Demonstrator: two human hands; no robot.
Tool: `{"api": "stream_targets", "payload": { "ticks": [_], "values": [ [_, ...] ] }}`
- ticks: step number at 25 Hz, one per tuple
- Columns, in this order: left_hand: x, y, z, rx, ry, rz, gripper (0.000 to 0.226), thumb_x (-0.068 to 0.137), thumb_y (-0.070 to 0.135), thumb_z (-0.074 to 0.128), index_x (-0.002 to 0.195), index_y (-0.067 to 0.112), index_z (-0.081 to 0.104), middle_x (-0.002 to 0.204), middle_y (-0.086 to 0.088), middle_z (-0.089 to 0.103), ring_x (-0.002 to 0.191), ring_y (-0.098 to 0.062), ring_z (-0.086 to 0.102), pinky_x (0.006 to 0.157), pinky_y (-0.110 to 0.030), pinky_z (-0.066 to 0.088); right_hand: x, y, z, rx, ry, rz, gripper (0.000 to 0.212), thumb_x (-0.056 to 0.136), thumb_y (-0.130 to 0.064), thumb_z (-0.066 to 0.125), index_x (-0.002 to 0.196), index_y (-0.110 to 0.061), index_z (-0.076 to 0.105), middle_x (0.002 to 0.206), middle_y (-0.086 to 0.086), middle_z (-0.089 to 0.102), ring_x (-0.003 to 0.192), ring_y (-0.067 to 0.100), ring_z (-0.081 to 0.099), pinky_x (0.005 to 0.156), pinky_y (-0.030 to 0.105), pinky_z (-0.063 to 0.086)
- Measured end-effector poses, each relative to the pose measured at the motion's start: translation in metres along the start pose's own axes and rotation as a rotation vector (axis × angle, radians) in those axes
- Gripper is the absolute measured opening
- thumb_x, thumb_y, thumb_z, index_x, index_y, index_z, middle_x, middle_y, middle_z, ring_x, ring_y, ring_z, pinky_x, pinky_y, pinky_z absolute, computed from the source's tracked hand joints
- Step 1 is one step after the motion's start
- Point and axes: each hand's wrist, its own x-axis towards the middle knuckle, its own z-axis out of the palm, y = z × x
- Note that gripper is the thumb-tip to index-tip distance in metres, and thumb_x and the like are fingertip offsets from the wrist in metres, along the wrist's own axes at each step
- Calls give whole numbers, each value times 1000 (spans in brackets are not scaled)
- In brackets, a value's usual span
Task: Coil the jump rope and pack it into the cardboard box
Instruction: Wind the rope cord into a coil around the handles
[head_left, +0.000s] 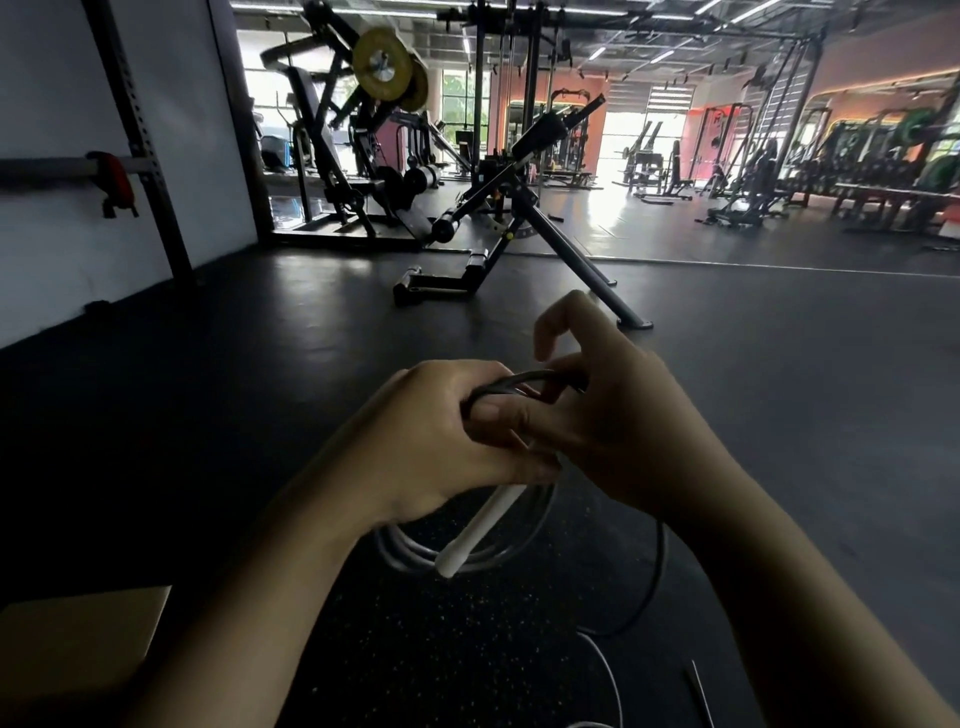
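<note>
My left hand (431, 441) is closed around several loops of the jump rope (410, 556), a thin grey cord, and a white handle (480, 525) sticks down and left out of that fist. My right hand (613, 431) pinches the dark top of the loops just right of the left fist, index finger raised. The loops hang below both hands above the floor. A loose length of cord (657, 582) trails down past my right forearm to the floor. The cardboard box (78, 654) shows as a tan flat shape at the lower left, partly cut off by the frame.
Dark rubber gym floor (260, 415) lies all around. A black adjustable bench frame (519, 228) stands ahead. A weight machine with yellow plates (384, 62) is behind it. A white wall with a black rack upright (140, 145) is on the left. More racks stand far right.
</note>
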Motion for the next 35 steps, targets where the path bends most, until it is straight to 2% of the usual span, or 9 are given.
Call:
{"api": "stream_targets", "payload": {
  "ticks": [5,8,12,16,20,23,28,32,35],
  "values": [
    [1,-8,1,-140,59,-23,23,75,22,87,96,21,79,91,6,81,89,-8,76,84,-26,58,2,16,1,239,38,61,57,76,-79,56,91,-24,55,50,-7,58,42,9,44,47,28,35],
    [3,-9,-8,-396,289,-63,24,79,24,78,96,7,77,69,6,77,57,0,68,54,-12,47,4,22,-3,461,2,132,66,82,-76,52,88,-12,64,59,-5,52,50,11,46,51,34,37],
    [6,-14,-13,-782,579,-119,30,76,49,73,81,20,79,81,-10,60,34,-2,20,35,-21,12,2,23,11,477,31,128,59,88,-70,52,98,-12,60,76,-7,58,56,7,52,55,32,44],
    [11,-6,-7,-1046,794,-92,27,89,49,64,88,24,72,93,11,76,32,-4,26,32,-16,19,-4,10,26,645,-53,232,59,85,-73,48,115,-24,61,105,-1,74,52,10,48,47,29,41],
    [11,2,10,-1018,884,-148,36,92,54,60,101,23,74,74,13,69,36,-5,25,36,-18,21,-6,-11,37,776,-31,190,47,89,-53,54,99,-10,69,82,7,77,44,-1,52,46,10,38],
    [11,3,15,-1058,852,-121,28,92,47,62,99,22,70,101,9,78,37,-4,32,37,-18,29,-2,-7,32,769,27,162,40,92,-48,56,85,-10,65,57,-3,54,42,2,39,43,18,32],
    [7,-21,-12,-1018,542,-79,28,77,30,74,104,21,73,98,-2,76,76,-12,71,68,-28,52,5,8,-1,500,6,90,41,89,-47,54,90,-7,66,52,-9,44,42,4,35,40,19,30],
    [0,-24,-45,-325,360,70,56,75,40,78,128,31,62,118,13,75,110,-5,69,84,-27,54,5,10,-15,150,-131,14,41,82,-58,55,85,-19,66,58,-8,55,48,0,48,47,18,40],
    [-6,3,-37,158,75,98,77,55,61,85,126,47,60,112,28,73,102,12,66,90,-24,54,3,7,-8,-22,-254,-27,44,87,-63,60,99,-22,69,73,-8,70,65,1,62,65,33,54]
  ]
}}
